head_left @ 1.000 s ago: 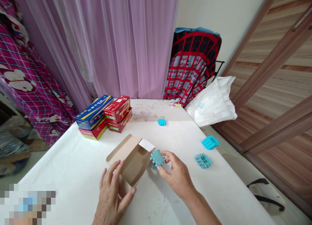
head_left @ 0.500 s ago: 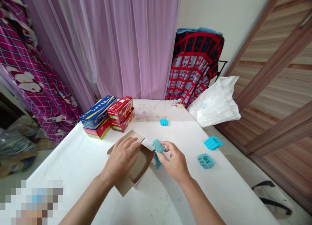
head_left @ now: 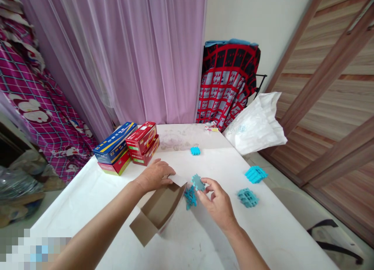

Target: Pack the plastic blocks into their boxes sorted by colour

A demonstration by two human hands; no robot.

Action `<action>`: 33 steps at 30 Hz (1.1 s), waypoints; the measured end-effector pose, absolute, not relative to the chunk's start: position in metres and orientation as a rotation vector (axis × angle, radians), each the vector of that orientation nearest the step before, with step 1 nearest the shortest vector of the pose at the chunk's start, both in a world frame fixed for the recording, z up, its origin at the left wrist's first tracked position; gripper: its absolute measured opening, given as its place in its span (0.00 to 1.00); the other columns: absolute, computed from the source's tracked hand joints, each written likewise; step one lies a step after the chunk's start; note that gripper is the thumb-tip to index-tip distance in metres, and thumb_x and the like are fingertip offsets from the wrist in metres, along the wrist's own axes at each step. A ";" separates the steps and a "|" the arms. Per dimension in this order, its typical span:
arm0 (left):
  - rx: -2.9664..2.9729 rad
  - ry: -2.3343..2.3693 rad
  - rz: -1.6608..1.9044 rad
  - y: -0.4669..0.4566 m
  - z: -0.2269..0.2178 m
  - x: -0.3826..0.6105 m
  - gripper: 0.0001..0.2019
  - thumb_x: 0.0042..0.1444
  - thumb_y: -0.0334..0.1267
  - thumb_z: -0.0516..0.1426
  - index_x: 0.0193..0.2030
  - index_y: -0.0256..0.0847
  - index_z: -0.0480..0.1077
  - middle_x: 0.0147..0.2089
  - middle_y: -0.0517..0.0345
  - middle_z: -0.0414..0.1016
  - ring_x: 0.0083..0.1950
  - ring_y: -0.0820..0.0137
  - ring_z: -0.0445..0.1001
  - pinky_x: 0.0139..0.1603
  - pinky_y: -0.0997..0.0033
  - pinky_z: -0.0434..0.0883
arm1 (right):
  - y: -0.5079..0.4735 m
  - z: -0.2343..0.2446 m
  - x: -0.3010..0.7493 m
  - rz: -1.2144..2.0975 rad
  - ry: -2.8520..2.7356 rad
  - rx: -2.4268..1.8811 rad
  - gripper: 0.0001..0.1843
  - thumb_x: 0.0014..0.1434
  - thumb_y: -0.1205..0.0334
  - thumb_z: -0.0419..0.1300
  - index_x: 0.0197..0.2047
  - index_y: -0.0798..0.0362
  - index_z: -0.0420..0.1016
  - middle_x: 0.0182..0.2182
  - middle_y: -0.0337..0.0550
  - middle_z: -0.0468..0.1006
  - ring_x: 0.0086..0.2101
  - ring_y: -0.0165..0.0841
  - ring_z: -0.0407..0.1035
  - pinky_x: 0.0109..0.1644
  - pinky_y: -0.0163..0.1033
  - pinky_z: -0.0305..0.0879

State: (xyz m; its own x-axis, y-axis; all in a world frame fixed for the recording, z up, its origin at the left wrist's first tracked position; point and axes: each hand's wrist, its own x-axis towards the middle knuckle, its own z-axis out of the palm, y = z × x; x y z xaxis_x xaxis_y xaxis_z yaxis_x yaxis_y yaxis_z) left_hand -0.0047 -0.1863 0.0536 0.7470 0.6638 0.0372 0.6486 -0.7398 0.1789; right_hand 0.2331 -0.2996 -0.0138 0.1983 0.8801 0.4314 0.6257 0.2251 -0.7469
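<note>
An open cardboard box [head_left: 157,207] lies on the table in front of me, its brown inside showing and its near flap spread out. At its far end my left hand [head_left: 156,175] closes on the edge, thumb and fingers about a flap. To the right of the box my right hand [head_left: 217,202] pinches a flat teal interlocking block [head_left: 198,182] with toothed edges, held above the table. Below that block, beside the box wall, lie several loose teal blocks [head_left: 190,196], partly hidden.
A blue box [head_left: 115,143] and red boxes [head_left: 143,141] are stacked at the back left. More teal blocks [head_left: 247,197], bright blue blocks [head_left: 256,174] and a small blue block [head_left: 195,150] lie about the white table [head_left: 201,239]. A white bag [head_left: 257,124] stands at the right edge.
My left hand has moved from over the box opening to its far end, uncovering the inside. My right hand has shifted slightly right, away from the box, with the block.
</note>
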 end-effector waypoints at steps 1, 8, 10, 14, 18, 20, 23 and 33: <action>2.784 1.043 0.131 -0.182 0.055 -0.004 0.12 0.57 0.45 0.58 0.47 0.49 0.76 0.47 0.56 0.80 0.52 0.62 0.75 0.61 0.55 0.61 | -0.300 -0.015 0.233 0.331 -1.505 -1.485 0.17 0.54 0.55 0.60 0.46 0.51 0.73 0.32 0.40 0.78 0.24 0.29 0.67 0.27 0.34 0.65; 2.721 1.187 0.142 -0.166 0.055 0.010 0.13 0.63 0.45 0.51 0.47 0.42 0.71 0.38 0.58 0.80 0.42 0.67 0.76 0.48 0.65 0.69 | -0.302 -0.022 0.230 0.384 -1.487 -1.472 0.18 0.54 0.54 0.60 0.46 0.52 0.74 0.31 0.40 0.78 0.23 0.28 0.66 0.26 0.33 0.64; 2.702 1.282 0.166 -0.167 0.050 0.017 0.14 0.64 0.45 0.51 0.49 0.40 0.69 0.37 0.58 0.79 0.39 0.68 0.76 0.45 0.64 0.70 | -0.302 -0.025 0.229 0.402 -1.495 -1.465 0.17 0.55 0.55 0.60 0.47 0.53 0.74 0.31 0.40 0.78 0.23 0.28 0.66 0.26 0.33 0.64; 2.723 1.381 0.179 -0.174 0.043 0.025 0.15 0.65 0.44 0.50 0.50 0.38 0.69 0.35 0.56 0.78 0.38 0.67 0.76 0.45 0.60 0.70 | -0.302 -0.030 0.227 0.431 -1.507 -1.448 0.18 0.55 0.55 0.60 0.47 0.53 0.73 0.31 0.41 0.78 0.24 0.28 0.67 0.26 0.33 0.64; 2.835 1.222 0.112 -0.180 0.044 0.019 0.14 0.65 0.41 0.49 0.49 0.46 0.73 0.44 0.53 0.80 0.47 0.64 0.77 0.53 0.59 0.68 | -0.303 -0.030 0.228 0.435 -1.496 -1.445 0.18 0.55 0.55 0.60 0.47 0.53 0.73 0.31 0.41 0.79 0.24 0.29 0.68 0.26 0.34 0.64; 2.885 1.133 0.084 -0.181 0.045 0.014 0.14 0.63 0.44 0.52 0.52 0.50 0.73 0.54 0.53 0.76 0.54 0.62 0.74 0.56 0.58 0.66 | -0.304 -0.029 0.228 0.441 -1.494 -1.444 0.18 0.55 0.55 0.60 0.47 0.53 0.73 0.32 0.41 0.79 0.23 0.29 0.67 0.26 0.34 0.64; 2.943 1.068 0.058 -0.180 0.044 0.010 0.17 0.58 0.45 0.58 0.54 0.51 0.73 0.63 0.52 0.70 0.60 0.58 0.69 0.60 0.55 0.63 | -0.304 -0.027 0.228 0.441 -1.495 -1.441 0.18 0.55 0.56 0.60 0.47 0.53 0.73 0.31 0.41 0.79 0.23 0.28 0.67 0.25 0.34 0.64; 3.016 1.037 -0.102 -0.184 0.041 0.021 0.12 0.62 0.37 0.52 0.32 0.40 0.75 0.32 0.50 0.78 0.40 0.63 0.75 0.48 0.59 0.66 | -0.306 -0.026 0.232 0.418 -1.512 -1.454 0.18 0.55 0.55 0.59 0.48 0.53 0.73 0.31 0.40 0.78 0.23 0.28 0.67 0.25 0.34 0.62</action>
